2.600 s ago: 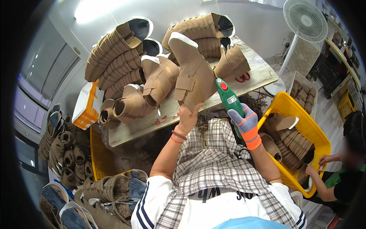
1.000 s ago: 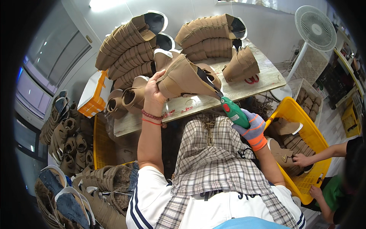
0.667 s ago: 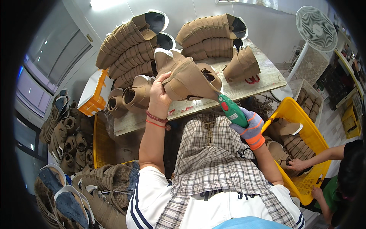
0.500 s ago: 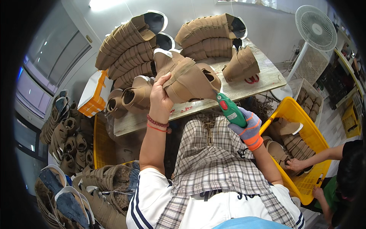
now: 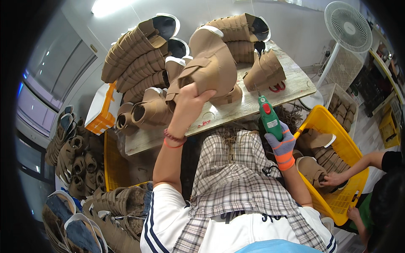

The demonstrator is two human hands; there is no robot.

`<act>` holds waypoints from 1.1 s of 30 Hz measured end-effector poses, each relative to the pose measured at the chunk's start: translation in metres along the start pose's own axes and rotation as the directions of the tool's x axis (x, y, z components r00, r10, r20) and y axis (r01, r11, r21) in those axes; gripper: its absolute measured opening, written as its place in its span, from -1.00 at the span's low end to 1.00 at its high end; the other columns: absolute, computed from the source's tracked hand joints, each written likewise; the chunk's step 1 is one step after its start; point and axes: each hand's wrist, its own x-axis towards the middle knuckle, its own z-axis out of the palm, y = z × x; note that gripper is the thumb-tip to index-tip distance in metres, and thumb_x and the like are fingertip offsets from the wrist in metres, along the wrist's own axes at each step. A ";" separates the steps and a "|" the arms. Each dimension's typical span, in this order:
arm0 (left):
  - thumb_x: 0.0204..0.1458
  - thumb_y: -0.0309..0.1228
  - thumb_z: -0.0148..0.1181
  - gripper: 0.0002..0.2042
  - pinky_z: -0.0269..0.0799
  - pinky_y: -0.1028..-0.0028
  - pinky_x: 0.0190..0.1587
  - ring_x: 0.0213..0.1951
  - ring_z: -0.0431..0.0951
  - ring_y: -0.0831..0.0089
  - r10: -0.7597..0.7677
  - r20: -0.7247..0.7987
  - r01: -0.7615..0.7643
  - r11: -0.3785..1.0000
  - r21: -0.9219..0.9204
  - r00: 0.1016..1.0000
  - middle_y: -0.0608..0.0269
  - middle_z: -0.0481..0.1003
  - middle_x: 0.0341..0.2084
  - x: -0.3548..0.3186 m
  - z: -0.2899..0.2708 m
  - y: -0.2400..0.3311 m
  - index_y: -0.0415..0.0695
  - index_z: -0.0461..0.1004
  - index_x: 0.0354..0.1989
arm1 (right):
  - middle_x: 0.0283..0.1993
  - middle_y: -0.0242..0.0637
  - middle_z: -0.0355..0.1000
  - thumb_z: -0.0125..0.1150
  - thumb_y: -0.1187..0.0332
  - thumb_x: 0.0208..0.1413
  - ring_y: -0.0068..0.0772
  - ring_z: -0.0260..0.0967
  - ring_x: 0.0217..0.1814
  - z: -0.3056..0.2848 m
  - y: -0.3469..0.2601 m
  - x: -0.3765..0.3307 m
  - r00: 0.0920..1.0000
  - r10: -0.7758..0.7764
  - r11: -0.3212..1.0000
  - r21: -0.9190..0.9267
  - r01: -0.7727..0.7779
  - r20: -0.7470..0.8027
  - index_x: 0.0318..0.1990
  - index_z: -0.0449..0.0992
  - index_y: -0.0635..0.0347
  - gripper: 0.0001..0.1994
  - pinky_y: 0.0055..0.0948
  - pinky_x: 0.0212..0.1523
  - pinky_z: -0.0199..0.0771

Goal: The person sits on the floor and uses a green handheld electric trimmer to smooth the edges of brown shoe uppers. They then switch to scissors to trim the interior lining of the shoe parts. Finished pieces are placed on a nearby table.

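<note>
My left hand grips a tan boot upper and holds it raised over the wooden table. My right hand, in a grey and orange glove, is closed around a green rotary hand tool with a red button, its tip pointing up toward the table edge, a little right of the boot. Stacks of tan boot uppers lie on the table behind the held one.
A yellow crate with boot parts stands at my right, and another person's hand reaches into it. A white fan stands at the far right. Red scissors lie on the table. More boots pile at left.
My left hand has turned and lifted the boot upper higher over the table. The tool in my right hand has pulled back from the boot and now points upward.
</note>
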 end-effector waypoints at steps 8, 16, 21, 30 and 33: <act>-0.25 -0.59 0.16 -0.65 0.27 0.24 -0.04 -0.11 0.33 0.07 0.226 -0.080 -0.076 0.606 0.792 0.971 0.00 0.30 -0.24 0.066 0.115 -0.180 -0.26 0.32 -0.20 | -0.27 -0.28 0.52 0.43 0.26 -0.09 -0.58 0.41 -0.31 -0.014 0.040 -0.001 0.985 0.165 0.984 -0.063 -0.168 -0.051 -0.03 0.45 0.30 -0.52 -0.56 -0.26 0.43; -0.07 -0.64 0.11 -0.81 0.28 0.26 -0.10 -0.21 0.39 0.15 0.515 -0.223 -0.368 0.798 0.478 0.827 0.08 0.39 -0.23 0.025 0.163 -0.175 -0.21 0.42 -0.24 | -0.33 -0.35 0.51 0.43 0.21 -0.10 -0.64 0.38 -0.35 -0.037 0.091 -0.003 0.949 0.271 0.953 -0.095 -0.288 -0.162 -0.06 0.47 0.28 -0.53 -0.61 -0.30 0.41; 0.09 -0.34 0.15 -0.48 0.06 0.38 0.25 0.19 0.24 0.33 -0.557 -0.020 0.438 0.674 -0.595 0.830 0.16 0.33 0.07 0.062 0.228 -0.202 -0.33 0.20 0.17 | -0.33 -0.37 0.50 0.41 0.25 -0.08 -0.63 0.37 -0.34 -0.039 0.118 -0.003 0.880 0.443 0.895 0.032 -0.445 -0.172 -0.08 0.47 0.31 -0.56 -0.59 -0.27 0.40; -0.10 -0.38 0.36 -0.56 0.27 0.50 -0.04 -0.17 0.42 0.51 -0.541 -0.091 0.314 0.607 -0.730 0.836 0.26 0.48 -0.17 0.114 0.263 -0.209 -0.30 0.41 -0.04 | -0.35 -0.39 0.47 0.41 0.23 -0.06 -0.64 0.35 -0.38 -0.048 0.131 0.002 0.863 0.468 0.878 -0.011 -0.478 -0.190 -0.10 0.47 0.31 -0.58 -0.61 -0.32 0.39; -0.04 -0.44 0.30 -0.73 0.33 0.55 -0.14 -0.28 0.44 0.60 -0.499 -0.045 0.301 0.588 -0.751 0.865 0.35 0.52 -0.29 0.104 0.263 -0.204 -0.31 0.48 -0.19 | -0.41 -0.46 0.42 0.40 0.25 -0.05 -0.70 0.29 -0.47 -0.045 0.116 0.016 0.824 0.546 0.834 0.190 -0.518 -0.149 -0.12 0.46 0.30 -0.60 -0.66 -0.44 0.32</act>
